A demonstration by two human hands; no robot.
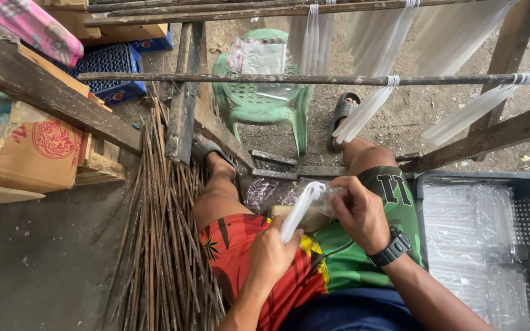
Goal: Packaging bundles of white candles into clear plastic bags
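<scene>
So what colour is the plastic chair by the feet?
Green plastic chair, clearest in the head view.

Seated with bare knees apart, the person holds both forearms over the lap, left hand [271,254] fisted, right hand [360,211] pinching with curled fingers, wrist bent.

crate [526,184] cut off, left hand [271,254] fingers hidden
</scene>
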